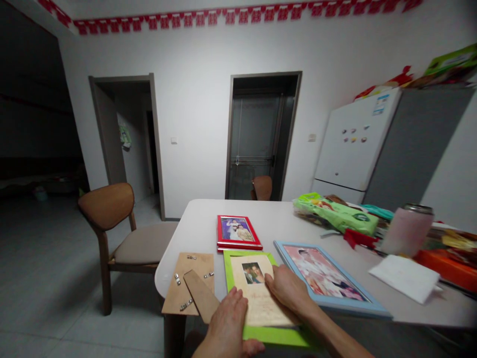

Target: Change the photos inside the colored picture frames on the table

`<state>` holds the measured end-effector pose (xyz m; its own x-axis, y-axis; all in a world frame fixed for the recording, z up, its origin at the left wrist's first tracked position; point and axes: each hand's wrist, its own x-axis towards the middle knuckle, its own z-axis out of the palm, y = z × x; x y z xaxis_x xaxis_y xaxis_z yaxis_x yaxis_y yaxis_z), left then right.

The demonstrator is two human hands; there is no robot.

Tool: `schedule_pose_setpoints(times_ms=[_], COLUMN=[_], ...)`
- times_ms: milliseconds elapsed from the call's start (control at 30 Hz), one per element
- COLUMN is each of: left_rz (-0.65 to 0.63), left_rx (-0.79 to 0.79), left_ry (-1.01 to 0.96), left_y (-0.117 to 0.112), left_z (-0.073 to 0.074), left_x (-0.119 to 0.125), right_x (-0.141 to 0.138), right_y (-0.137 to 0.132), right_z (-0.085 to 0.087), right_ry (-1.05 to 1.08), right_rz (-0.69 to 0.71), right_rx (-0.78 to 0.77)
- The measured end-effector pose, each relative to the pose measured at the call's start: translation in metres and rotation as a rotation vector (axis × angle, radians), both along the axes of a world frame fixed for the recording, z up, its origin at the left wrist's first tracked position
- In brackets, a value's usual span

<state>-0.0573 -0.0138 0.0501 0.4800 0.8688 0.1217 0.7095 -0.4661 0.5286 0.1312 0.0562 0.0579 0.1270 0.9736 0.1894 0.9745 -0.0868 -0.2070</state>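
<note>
A green picture frame [274,335] lies at the table's near edge, with a cream paper sheet [261,303] bearing a small photo of two people [253,273] over its middle. My left hand [231,320] rests on the frame's lower left side, fingers stretched out and thumb apart along the bottom border. On the other side my right hand [288,291] has its fingers bent together at the sheet's right edge; its thumb is hidden. Left of the frame is a brown backing board [169,303] with metal clips and a loose stand leg [201,293] across it.
Behind the green frame lies a red picture frame [240,244], and to its right a blue picture frame [357,303]. Farther right are a green snack bag [335,214], a pink jar [408,231] and white tissue [404,277]. A chair [106,206] stands at the left.
</note>
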Motion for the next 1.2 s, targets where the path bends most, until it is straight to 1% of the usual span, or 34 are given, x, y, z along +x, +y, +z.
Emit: schedule_pose_setpoints(times_ms=[100,200,267,333,367,400,500,533,567,633,700,767,833,933,1000,1100,1200], left_rz=[-0.008,-0.014,-0.045,-0.055,-0.031,0.02,0.283,0.364,0.415,0.46,0.467,0.463,0.434,0.345,0.271,0.157,0.077], left_rx=[0.015,0.027,0.031,0.059,0.09,0.129,0.225,0.229,0.22,0.202,0.201,0.229,0.292,0.427,0.471,0.423,0.295], left_ry=[-0.015,-0.02,0.0,0.021,0.025,0.024,0.052,0.074,0.091,0.108,0.111,0.105,0.086,0.038,0.015,0.02,0.056], left_y=[0.0,-0.001,-0.002,-0.002,-0.002,-0.001,0.006,0.009,0.013,0.019,0.023,0.025,0.023,0.018,0.014,0.009,0.005], left_z=[-0.002,-0.001,0.0,0.0,0.0,-0.001,-0.007,-0.009,-0.012,-0.015,-0.018,-0.02,-0.022,-0.022,-0.019,-0.009,0.002], left_x=[0.001,0.002,-0.005,-0.02,-0.032,-0.045,-0.089,-0.101,-0.111,-0.123,-0.126,-0.123,-0.116,-0.099,-0.08,-0.042,-0.005], right_x=[0.0,0.001,-0.001,-0.011,-0.019,-0.03,-0.073,-0.088,-0.103,-0.127,-0.142,-0.145,-0.137,-0.11,-0.085,-0.044,-0.007], right_y=[-0.002,-0.001,-0.002,-0.005,-0.008,-0.011,-0.024,-0.028,-0.032,-0.035,-0.034,-0.031,-0.03,-0.039,-0.049,-0.063,-0.07], right_z=[-0.004,-0.005,-0.003,0.002,0.006,0.009,0.015,0.015,0.013,0.007,-0.002,-0.007,-0.005,0.008,0.018,0.023,0.018], right_ry=[-0.059,-0.062,-0.031,0.04,0.088,0.137,0.236,0.242,0.231,0.195,0.198,0.269,0.372,0.475,0.499,0.522,0.525], right_rz=[0.004,0.014,0.04,0.132,0.199,0.273,0.465,0.516,0.564,0.6,0.593,0.583,0.602,0.654,0.654,0.598,0.506], right_rx=[0.013,0.015,0.028,0.06,0.076,0.088,0.073,0.064,0.056,0.054,0.061,0.075,0.1,0.145,0.155,0.116,0.046])
